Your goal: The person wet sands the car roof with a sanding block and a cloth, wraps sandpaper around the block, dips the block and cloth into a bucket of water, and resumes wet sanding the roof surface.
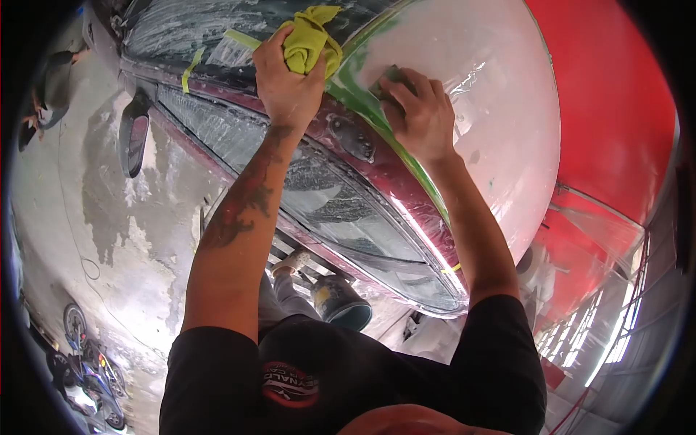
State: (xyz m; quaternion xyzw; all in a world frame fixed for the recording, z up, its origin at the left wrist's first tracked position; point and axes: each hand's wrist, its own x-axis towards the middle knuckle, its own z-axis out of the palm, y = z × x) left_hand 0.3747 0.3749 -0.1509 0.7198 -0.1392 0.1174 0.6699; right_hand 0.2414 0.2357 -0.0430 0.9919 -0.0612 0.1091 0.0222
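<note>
Bunched in my left hand [290,81] is a yellow-green cloth [310,43], held over the edge of the car's wet, streaked windshield [203,29]. My right hand [422,114] presses a small dark pad [395,78] against the car roof [500,94], near its front corner. Fingers hide most of the pad, so its exact kind is unclear. The roof is whitish and wet, with a green band [370,109] along its edge. Dark red paint [341,138] shows below that band, above the side windows [333,203].
Strips of yellow-green tape [191,71] cross the windshield edge. A side mirror [135,134] juts out at left. Below stands a bucket [341,303] beside my foot [291,261]. Another person [54,90] is at far left, a motorcycle [94,362] at lower left. A red surface [609,94] lies beyond the roof.
</note>
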